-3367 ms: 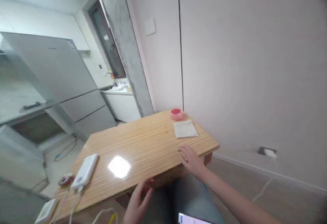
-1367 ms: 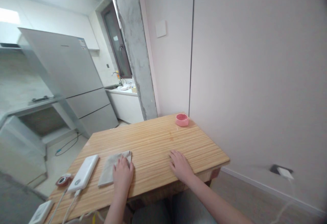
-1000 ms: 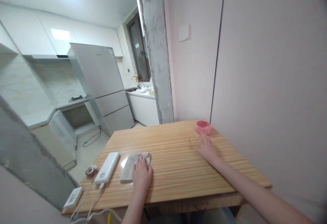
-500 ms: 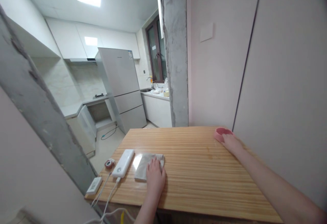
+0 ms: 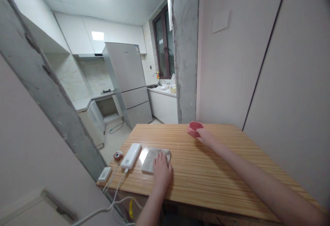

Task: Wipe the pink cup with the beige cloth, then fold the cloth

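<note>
Here the left hand (image 5: 162, 171) lies flat, fingers spread, pressing the near edge of the folded grey cloth (image 5: 154, 158) on the striped wooden surface (image 5: 219, 171). Just left of that hand sits a white rectangular power bank (image 5: 131, 155). Farther off, the right hand (image 5: 205, 137) grips the small round pink bowl (image 5: 194, 128), fingers closed on its rim.

A pale, striped wood-grain table (image 5: 211, 171) in honey and tan carries a pink bowl (image 5: 195, 129), a folded grey-beige cloth (image 5: 152, 154) and a white power bank (image 5: 131, 155) with white cables (image 5: 113, 191). A small red-and-dark round object (image 5: 118, 156), too small to identify, sits beside a white device (image 5: 104, 174). Behind stand a silver-grey refrigerator (image 5: 130, 81), white cabinets (image 5: 100, 37) and a mottled grey concrete pillar (image 5: 185, 54).
</note>
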`<state>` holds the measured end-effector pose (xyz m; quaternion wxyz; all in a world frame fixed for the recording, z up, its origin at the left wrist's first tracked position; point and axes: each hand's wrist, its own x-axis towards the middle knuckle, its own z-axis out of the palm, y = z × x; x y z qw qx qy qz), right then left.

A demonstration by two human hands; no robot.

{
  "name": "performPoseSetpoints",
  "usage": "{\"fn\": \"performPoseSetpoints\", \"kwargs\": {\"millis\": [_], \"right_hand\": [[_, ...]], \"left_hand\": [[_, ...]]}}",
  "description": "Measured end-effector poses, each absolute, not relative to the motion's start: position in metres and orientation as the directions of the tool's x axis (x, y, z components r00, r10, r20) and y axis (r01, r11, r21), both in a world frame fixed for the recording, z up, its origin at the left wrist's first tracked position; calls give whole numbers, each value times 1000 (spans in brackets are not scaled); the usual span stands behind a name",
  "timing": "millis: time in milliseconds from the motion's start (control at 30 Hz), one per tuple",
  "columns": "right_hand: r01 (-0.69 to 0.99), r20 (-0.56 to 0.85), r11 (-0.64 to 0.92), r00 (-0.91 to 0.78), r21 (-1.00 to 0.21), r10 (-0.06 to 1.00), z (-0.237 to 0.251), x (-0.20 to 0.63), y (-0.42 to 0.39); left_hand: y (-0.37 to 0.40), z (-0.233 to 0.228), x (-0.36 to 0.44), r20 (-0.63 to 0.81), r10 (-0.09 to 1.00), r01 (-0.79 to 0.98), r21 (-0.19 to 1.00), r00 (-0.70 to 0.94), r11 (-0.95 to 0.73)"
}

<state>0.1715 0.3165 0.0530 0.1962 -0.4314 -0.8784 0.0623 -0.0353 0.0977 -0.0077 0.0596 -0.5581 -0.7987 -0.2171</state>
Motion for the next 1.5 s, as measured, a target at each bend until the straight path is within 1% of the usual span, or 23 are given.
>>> {"fn": "performPoseSetpoints", "kwargs": {"millis": [67, 133, 200, 267, 400, 500, 700, 1333, 1500], "right_hand": [[623, 268, 729, -678, -284, 684, 60, 129, 296], [559, 265, 786, -742, -262, 616, 63, 92, 278], [520, 263, 824, -782, -224, 565, 62, 63, 266], [510, 251, 839, -801, -188, 543, 59, 41, 258], [508, 238, 847, -813, -153, 531, 52, 13, 246], [502, 247, 852, -815, -150, 524, 50, 0, 239], [517, 196, 841, -818, -163, 541, 47, -20, 239], [522, 204, 824, -801, -222, 563, 34, -26, 242], [527, 218, 819, -792, -228, 570, 36, -28, 240]], "left_hand": [[97, -7, -35, 344, 863, 917, 282, -370, 281], [97, -6, -36, 350, 862, 919, 283, -367, 276], [97, -6, -36, 352, 861, 918, 286, -367, 274], [97, -6, -36, 352, 861, 918, 288, -367, 274], [98, -6, -35, 346, 862, 916, 288, -370, 278], [98, -5, -34, 336, 865, 915, 288, -372, 282], [98, -7, -33, 329, 855, 907, 275, -401, 320], [97, -2, -32, 318, 866, 912, 273, -386, 307], [97, -4, -34, 336, 861, 916, 267, -381, 301]]}}
